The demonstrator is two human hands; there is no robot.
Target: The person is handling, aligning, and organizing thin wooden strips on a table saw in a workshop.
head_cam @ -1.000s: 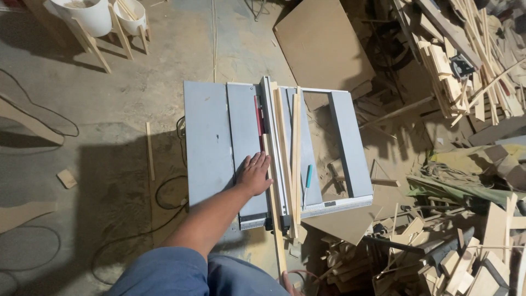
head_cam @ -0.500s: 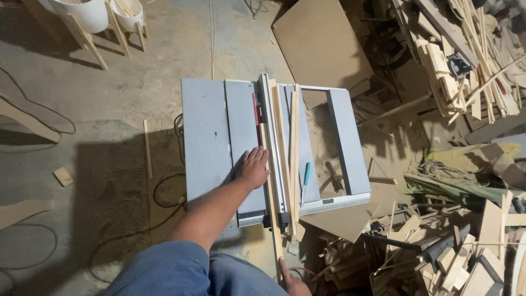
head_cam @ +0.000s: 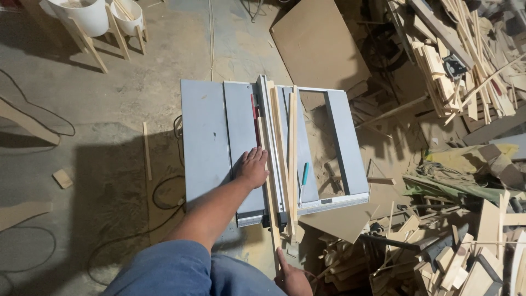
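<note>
Two bare hands work one long, thin wooden strip (head_cam: pixel 267 181) on a grey table saw (head_cam: pixel 208 148); the strip is pale, narrow and straight, running lengthwise along the saw top from near the far edge, past the near edge and down toward the person; it lies just left of the metal rip fence (head_cam: pixel 272 148) and right of the red blade insert (head_cam: pixel 253 112), though whether it touches the fence cannot be told. The left hand (head_cam: pixel 252 167) lies flat and spread on the saw top, fingers extended, fingertips pressed against the strip's left side, gripping nothing. The right hand (head_cam: pixel 294 279) sits low at the bottom edge of the view, at the strip's near end, which overhangs the table; its index finger lies along the wood, yet whether the rest of the hand closes round it cannot be told, since much of the hand is cut off by the frame.

Several more pale wooden slats (head_cam: pixel 291 153) lie parallel on the table to the right of the fence; a teal-handled tool (head_cam: pixel 303 178) rests beside them. A dark power cord (head_cam: pixel 164 192) loops on the concrete floor (head_cam: pixel 109 109) left of the saw; a brown board (head_cam: pixel 315 46) lies flat beyond it; a heap of offcuts (head_cam: pixel 466 60) fills the right side; two white buckets (head_cam: pixel 90 16) stand on wooden legs at the far left.
</note>
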